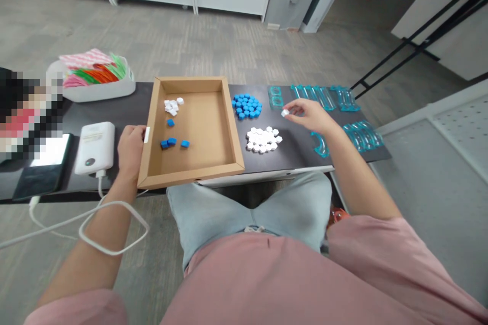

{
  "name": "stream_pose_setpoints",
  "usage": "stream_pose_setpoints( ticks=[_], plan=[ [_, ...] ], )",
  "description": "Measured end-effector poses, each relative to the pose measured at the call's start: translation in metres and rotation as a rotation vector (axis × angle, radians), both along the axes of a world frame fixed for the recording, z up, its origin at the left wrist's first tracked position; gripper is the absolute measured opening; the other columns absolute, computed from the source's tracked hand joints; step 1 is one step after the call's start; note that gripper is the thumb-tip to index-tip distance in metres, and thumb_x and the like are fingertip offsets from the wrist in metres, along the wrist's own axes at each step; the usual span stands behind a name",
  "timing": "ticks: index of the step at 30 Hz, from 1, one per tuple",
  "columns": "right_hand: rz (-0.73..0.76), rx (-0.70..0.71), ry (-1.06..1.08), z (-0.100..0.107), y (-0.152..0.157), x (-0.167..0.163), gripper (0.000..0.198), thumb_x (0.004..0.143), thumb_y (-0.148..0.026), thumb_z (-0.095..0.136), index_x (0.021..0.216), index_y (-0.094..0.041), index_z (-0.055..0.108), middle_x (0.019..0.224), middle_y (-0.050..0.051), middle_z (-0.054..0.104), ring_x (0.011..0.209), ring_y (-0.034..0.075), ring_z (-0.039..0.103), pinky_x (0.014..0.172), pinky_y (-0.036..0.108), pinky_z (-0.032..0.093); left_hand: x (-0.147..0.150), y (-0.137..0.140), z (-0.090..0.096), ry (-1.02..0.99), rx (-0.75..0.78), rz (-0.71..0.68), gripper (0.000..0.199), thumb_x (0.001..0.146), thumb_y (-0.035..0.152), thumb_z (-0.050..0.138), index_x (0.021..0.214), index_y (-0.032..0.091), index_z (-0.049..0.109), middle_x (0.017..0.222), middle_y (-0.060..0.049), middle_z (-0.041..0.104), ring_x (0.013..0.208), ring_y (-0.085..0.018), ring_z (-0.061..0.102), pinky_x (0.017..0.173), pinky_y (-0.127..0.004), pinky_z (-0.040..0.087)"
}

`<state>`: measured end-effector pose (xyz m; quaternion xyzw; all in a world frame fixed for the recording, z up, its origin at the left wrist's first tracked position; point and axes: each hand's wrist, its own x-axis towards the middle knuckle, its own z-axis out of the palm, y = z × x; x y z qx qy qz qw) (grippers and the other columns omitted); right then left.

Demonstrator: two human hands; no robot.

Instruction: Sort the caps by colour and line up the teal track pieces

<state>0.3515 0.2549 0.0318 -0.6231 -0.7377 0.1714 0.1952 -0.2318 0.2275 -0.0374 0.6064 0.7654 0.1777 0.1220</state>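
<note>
Two hands, one held white piece, one cardboard tray, four blue pieces inside

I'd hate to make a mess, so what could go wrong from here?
Your right hand pinches a small white piece, which could slip. The cardboard box sits close to the front edge of the table; a tug from your left hand might tip it. The white cable looping past your left forearm could snag.

white pieces, blue pieces, brown tray
</note>
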Motion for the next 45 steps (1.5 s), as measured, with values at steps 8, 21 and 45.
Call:
stream_pose_setpoints(
  ticks=[8,21,45],
  plan=[
    [-0.036,-0.110,0.255,-0.057,-0.060,0.012,0.040,0.089,-0.040,0.094,0.125,-0.026,0.084,0.119,0.010,0.093,0.100,0.029,0.088,0.101,0.047,0.073,-0.004,0.002,-0.004,0.057,0.012,0.028,0.036,0.101,0.021,0.058,0.128,0.018,0.081,0.134,-0.016,0.073,0.136,-0.037,0.071,0.123,-0.044,0.059],
    [0.115,0.115,0.377,-0.022,-0.031,-0.028,0.035,0.095,-0.042,0.085,0.126,-0.026,0.085,0.116,0.009,0.091,0.098,0.026,0.082,0.094,0.042,0.067,-0.001,-0.001,-0.001,0.003,0.040,-0.026,0.026,0.103,0.017,0.061,0.123,0.016,0.079,0.129,-0.017,0.073,0.123,-0.033,0.069,0.112,-0.040,0.059],
    [0.672,-0.123,0.421,-0.023,0.021,-0.233,0.015,0.102,-0.029,0.089,0.112,-0.023,0.078,0.104,0.003,0.083,0.092,0.020,0.077,0.089,0.034,0.061,-0.002,0.002,-0.014,-0.057,0.111,-0.042,0.030,0.101,0.019,0.060,0.123,0.020,0.080,0.128,-0.014,0.075,0.127,-0.034,0.071,0.115,-0.039,0.060]
  ],
)
